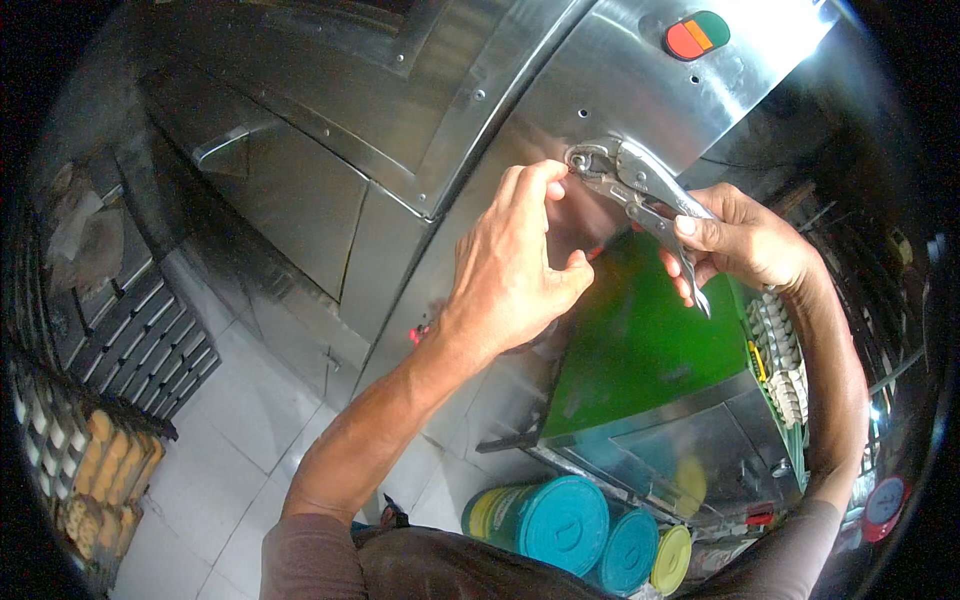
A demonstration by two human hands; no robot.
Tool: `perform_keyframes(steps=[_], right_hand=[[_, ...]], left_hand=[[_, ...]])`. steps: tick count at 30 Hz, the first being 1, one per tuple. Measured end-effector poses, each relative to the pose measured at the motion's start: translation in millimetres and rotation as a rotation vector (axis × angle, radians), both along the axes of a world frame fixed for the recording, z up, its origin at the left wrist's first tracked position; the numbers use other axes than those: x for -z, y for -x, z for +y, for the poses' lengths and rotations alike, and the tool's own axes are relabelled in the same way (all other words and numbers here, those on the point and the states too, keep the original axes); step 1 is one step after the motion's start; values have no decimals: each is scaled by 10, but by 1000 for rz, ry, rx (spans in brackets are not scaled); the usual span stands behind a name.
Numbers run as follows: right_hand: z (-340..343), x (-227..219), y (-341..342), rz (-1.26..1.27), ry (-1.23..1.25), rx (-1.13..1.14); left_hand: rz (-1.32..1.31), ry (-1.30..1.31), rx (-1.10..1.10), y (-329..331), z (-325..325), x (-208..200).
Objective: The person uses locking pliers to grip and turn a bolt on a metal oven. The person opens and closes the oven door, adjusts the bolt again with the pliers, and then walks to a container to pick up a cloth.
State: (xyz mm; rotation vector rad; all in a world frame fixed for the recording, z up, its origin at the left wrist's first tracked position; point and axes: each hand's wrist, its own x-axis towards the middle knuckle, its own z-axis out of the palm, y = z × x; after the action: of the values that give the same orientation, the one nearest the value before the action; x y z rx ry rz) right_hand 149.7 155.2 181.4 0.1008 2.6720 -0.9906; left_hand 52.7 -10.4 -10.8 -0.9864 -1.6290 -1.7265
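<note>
My right hand is closed around the handles of silver locking pliers. The pliers slant up to the left, their jaws at a small round fitting on the brushed-metal panel; whether they grip it I cannot make out. Close by the jaws is my left hand, its bent fingertips beside them. The thumb stands well apart from the fingers, and I see nothing held there. Higher on the panel sits an oval push-button switch in red, orange and green, with small bare holes below it.
A green-topped metal table stands below the pliers. Lidded tubs, including a blue one and a yellow one, sit near my body. Metal cabinet doors fill the left. Racks with bread stand at the far left on white floor tiles.
</note>
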Motion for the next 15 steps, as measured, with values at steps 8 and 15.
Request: perform_keyframes(steps=[8,15], right_hand=[[176,419,30,73,247,36],[171,388,94,84,230,2]], left_hand=[[-35,20,2,80,90,36],[-24,32,-88,153,105,23]])
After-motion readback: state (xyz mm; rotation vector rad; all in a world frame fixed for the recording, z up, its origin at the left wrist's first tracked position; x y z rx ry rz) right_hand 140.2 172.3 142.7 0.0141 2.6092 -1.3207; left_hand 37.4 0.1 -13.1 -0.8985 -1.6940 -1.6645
